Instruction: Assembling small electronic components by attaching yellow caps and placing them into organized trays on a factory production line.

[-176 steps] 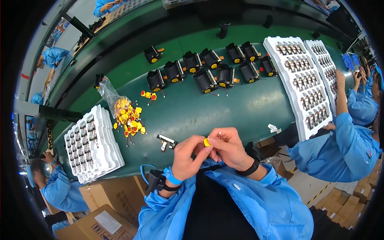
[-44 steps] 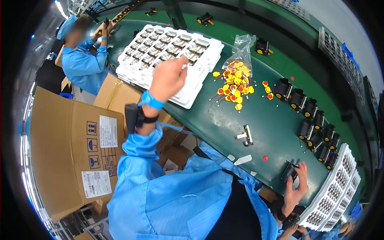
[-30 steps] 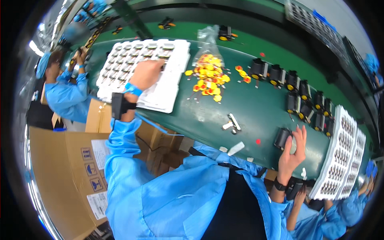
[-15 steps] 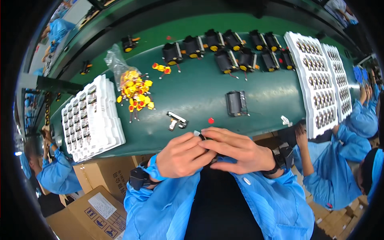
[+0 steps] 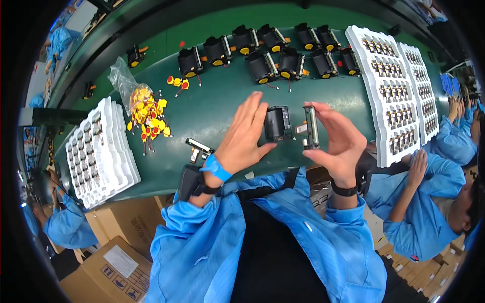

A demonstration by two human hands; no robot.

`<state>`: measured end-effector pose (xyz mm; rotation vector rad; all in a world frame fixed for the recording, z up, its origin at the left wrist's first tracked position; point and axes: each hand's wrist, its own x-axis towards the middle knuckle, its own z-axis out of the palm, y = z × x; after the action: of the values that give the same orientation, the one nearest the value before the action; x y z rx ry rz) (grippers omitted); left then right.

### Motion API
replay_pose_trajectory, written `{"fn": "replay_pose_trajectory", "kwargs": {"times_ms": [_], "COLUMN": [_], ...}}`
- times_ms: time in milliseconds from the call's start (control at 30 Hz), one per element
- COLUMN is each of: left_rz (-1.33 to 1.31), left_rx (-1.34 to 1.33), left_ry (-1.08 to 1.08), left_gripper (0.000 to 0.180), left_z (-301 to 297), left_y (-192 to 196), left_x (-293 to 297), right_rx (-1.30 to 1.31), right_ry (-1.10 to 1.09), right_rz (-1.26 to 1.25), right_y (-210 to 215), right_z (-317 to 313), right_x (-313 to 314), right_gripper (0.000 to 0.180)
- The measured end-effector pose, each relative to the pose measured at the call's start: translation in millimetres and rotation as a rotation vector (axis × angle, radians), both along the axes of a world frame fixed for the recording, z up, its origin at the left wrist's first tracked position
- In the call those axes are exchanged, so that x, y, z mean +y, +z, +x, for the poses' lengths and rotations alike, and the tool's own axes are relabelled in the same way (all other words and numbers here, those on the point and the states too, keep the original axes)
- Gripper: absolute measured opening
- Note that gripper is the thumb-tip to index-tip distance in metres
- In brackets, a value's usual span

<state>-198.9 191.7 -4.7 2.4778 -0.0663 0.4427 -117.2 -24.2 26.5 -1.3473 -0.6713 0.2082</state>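
Now both hands have parted and lifted off the chest. Left hand (image 5: 246, 135), fingers spread flat, is pinching a boxy black plastic module (image 5: 277, 124) with its thumb; right hand (image 5: 337, 141) is gripping a slim black-and-metal plate (image 5: 309, 128) upright just beside it. Both are hovering over the green worktop (image 5: 217, 108), near glossy yellow caps (image 5: 146, 113) and white moulded trays (image 5: 391, 91).

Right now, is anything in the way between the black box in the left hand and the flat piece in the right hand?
Nothing visible. The black box in the left hand and the flat piece in the right hand face each other across a small open gap above the green table.
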Motion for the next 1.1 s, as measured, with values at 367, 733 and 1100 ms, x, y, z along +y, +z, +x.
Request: {"fn": "replay_pose_trajectory", "kwargs": {"times_ms": [367,733,1100], "left_rz": [-0.080,-0.086,-0.017], "left_rx": [-0.029,-0.113,-0.076], "left_ry": [-0.194,-0.233,-0.235], "left_gripper": [0.075,0.077,0.077], "left_z": [-18,-28,-33], "left_y": [52,54,63], "left_x": [12,19,23], "right_rx": [-0.287,-0.290,-0.388], "right_ry": [0.092,0.269,0.206], "right_rz": [-0.203,-0.231,-0.259], "right_y": [22,24,35], "right_z": [14,14,13], "right_x": [9,20,23], "right_gripper": [0.050,0.042,0.041]}}
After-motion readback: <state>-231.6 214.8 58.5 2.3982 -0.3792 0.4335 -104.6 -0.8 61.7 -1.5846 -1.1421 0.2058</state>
